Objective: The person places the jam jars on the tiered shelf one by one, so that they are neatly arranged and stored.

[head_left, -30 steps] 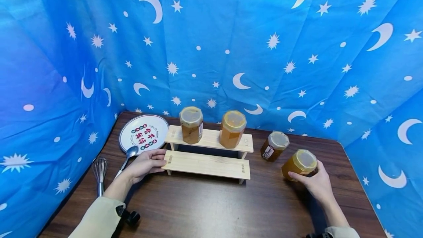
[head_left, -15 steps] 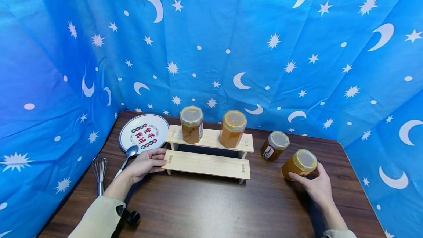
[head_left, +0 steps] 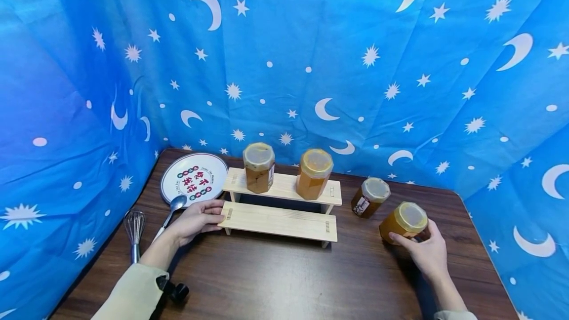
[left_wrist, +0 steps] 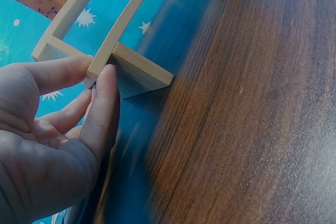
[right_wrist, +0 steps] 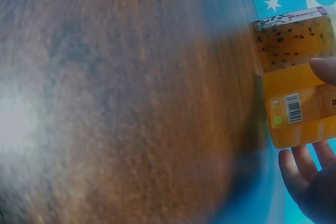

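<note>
While the left hand point(head_left: 195, 221) pinches the left end of the lower step of the wooden rack point(head_left: 280, 221), thumb and fingers on the board edge, the right hand point(head_left: 424, 251) curls round the amber jar point(head_left: 402, 221) near the table's right edge. Likely step: gripping the jar, not yet lifted; next move calls for a firm lift toward the rack's bare lower step. Dark wood table point(head_left: 284, 280), blue moon-and-star cloth behind.
</note>
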A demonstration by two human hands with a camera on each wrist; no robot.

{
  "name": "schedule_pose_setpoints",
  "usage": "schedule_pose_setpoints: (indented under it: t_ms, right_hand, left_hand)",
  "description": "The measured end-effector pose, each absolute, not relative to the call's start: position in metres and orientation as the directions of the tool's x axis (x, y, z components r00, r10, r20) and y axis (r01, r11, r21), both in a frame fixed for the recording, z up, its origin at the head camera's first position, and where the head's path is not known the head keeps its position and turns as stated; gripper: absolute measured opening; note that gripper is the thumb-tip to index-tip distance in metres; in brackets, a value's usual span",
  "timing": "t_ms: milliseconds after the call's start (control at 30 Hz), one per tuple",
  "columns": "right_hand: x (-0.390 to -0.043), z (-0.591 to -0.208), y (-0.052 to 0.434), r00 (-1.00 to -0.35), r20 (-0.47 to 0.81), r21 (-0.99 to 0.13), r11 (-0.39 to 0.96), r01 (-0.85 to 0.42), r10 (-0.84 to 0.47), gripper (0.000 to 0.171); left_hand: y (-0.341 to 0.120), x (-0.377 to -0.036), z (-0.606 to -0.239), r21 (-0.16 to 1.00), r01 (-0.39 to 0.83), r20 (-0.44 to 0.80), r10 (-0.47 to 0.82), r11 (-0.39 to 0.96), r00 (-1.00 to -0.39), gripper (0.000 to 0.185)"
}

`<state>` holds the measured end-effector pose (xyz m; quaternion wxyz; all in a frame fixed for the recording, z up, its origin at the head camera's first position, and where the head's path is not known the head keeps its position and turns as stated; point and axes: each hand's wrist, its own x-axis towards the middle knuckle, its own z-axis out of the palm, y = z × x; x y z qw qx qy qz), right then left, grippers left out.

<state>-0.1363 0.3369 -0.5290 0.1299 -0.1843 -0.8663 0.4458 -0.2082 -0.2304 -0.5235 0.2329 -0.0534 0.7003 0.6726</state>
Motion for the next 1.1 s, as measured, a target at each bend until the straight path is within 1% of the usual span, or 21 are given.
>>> schedule_pose_setpoints:
  t_ms: [200,333,733,933,1100]
  right_hand:
    - [-0.132,-0.521,0.333,-0.902,0.064,-0.840,0.512,0.182,0.427,0.082]
    - [-0.128,-0.512,0.328,-0.917,0.072,-0.832,0.530,0.162,0.392,0.085]
    - [-0.115,-0.496,0.303,-0.970,0.110,-0.820,0.571,0.035,0.217,0.083]
    - [-0.113,-0.486,0.281,-0.985,0.092,-0.809,0.587,0.012,0.146,0.086]
    - [-0.112,-0.480,0.263,-0.992,0.101,-0.806,0.591,-0.034,0.080,0.085]
  left_hand:
    - [-0.231,-0.208,-0.524,0.919,-0.385,-0.395,0.238,0.091,-0.887,0.060]
    - [-0.232,-0.208,-0.524,0.919,-0.383,-0.393,0.239,0.089,-0.888,0.060]
    - [-0.232,-0.209,-0.526,0.922,-0.377,-0.386,0.252,0.083,-0.888,0.060]
    - [-0.232,-0.208,-0.526,0.923,-0.377,-0.385,0.250,0.083,-0.888,0.060]
    - [-0.231,-0.208,-0.525,0.923,-0.375,-0.386,0.245,0.093,-0.889,0.060]
